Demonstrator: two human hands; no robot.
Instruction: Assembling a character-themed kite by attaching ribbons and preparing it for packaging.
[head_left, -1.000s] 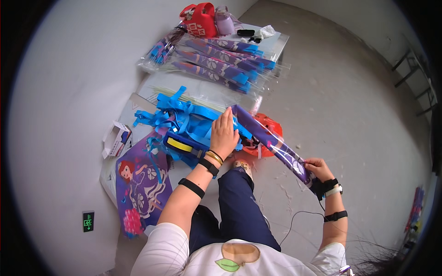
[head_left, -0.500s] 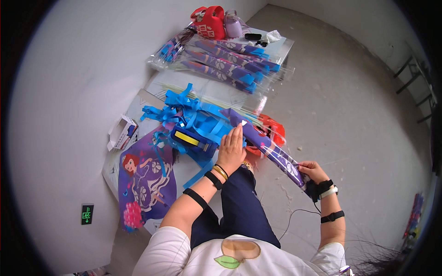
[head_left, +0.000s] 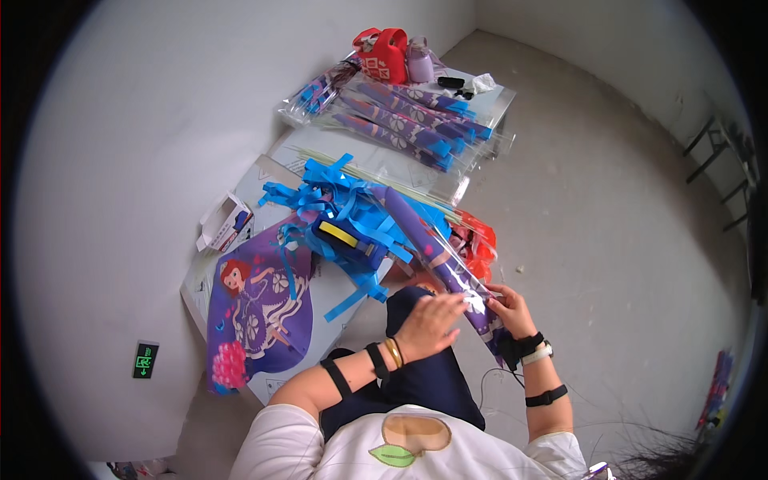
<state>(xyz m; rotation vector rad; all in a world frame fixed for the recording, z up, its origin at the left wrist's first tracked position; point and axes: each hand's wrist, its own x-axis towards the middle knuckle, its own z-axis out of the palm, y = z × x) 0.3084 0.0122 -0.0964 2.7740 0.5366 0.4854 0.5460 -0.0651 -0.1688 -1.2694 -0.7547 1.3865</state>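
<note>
The right hand (head_left: pixel 512 312) holds the lower part of the film-wrapped purple printed roll (head_left: pixel 414 226), and the left hand (head_left: pixel 432 325), rather flatly extended, is at its left edge.

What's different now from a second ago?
The left hand has moved from the far end of the purple roll down toward the right hand; whether it touches the roll is unclear. The right hand still holds the near end. The flat purple sheet and blue ribbons remain on the table.
</note>
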